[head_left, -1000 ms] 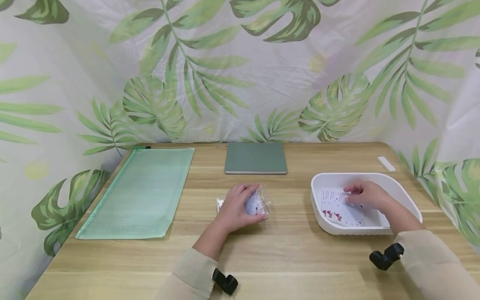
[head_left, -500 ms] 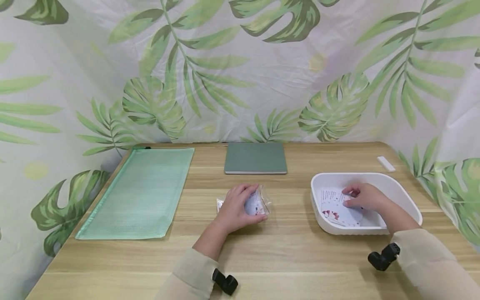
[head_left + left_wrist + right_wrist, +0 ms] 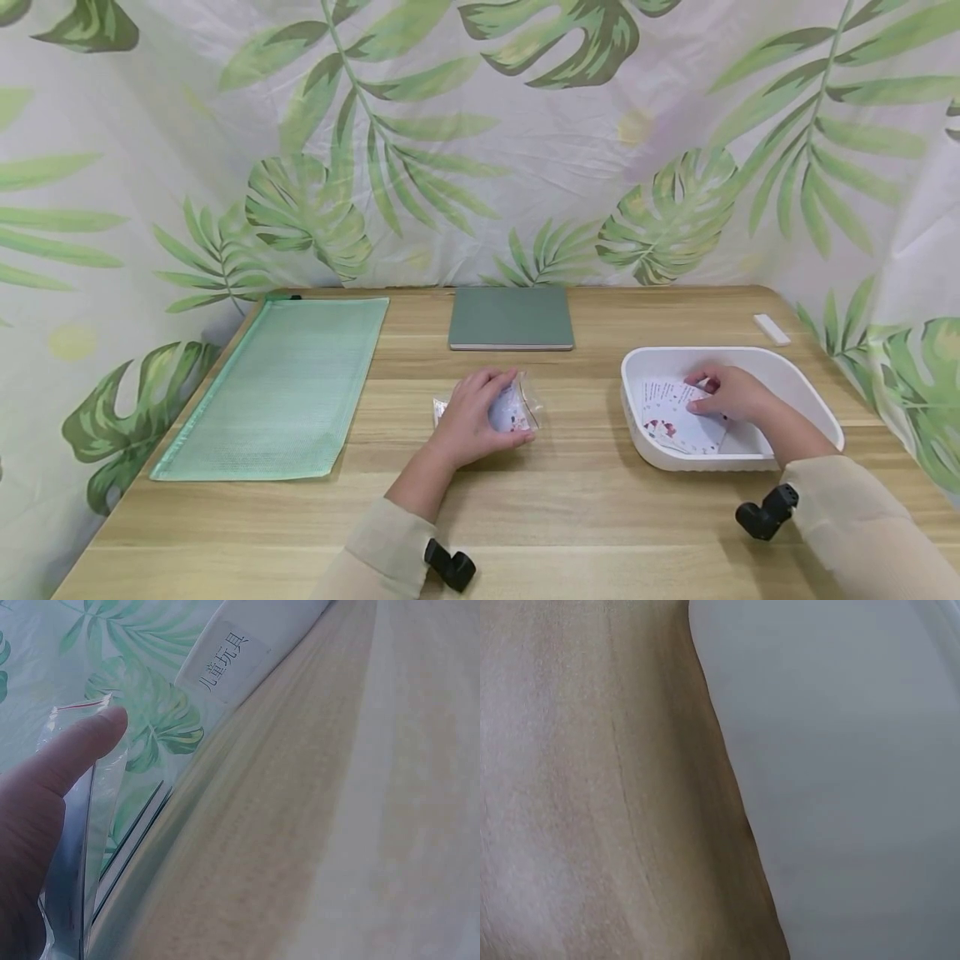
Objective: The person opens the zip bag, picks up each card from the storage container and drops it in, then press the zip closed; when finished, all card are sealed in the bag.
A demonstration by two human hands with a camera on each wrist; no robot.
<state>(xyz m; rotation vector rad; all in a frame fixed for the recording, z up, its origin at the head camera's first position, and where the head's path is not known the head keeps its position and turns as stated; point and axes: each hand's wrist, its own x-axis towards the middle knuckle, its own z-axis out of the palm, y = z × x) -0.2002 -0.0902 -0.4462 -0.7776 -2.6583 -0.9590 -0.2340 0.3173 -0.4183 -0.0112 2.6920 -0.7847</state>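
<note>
My left hand (image 3: pixel 471 421) spans a small clear plastic bag (image 3: pixel 528 400) of printed cards on the table, gripping it between thumb and fingers. In the left wrist view, the thumb (image 3: pixel 79 750) lies along the clear bag's (image 3: pixel 109 776) side. To the right, my right hand (image 3: pixel 738 393) reaches into a white plastic basin (image 3: pixel 637 433), its thumb and bent fingers pinching at white printed cards (image 3: pixel 690 429) with small text and red figures. The fingertips partly cover the cards. Only the basin's outer wall (image 3: pixel 840 780) and wood show in the right wrist view.
A green mesh zip pouch (image 3: pixel 277 392) lies at the left. At the back centre is a dark green notebook (image 3: pixel 512 318). A small white strip (image 3: pixel 772 328) sits near the back right edge. Leaf-patterned cloth (image 3: pixel 420 150) hangs behind the wooden table (image 3: pixel 585 517).
Inside the basin, my right hand has shifted slightly left over the cards, and the visible red figures have changed a little. The left hand stays put on the bag.
</note>
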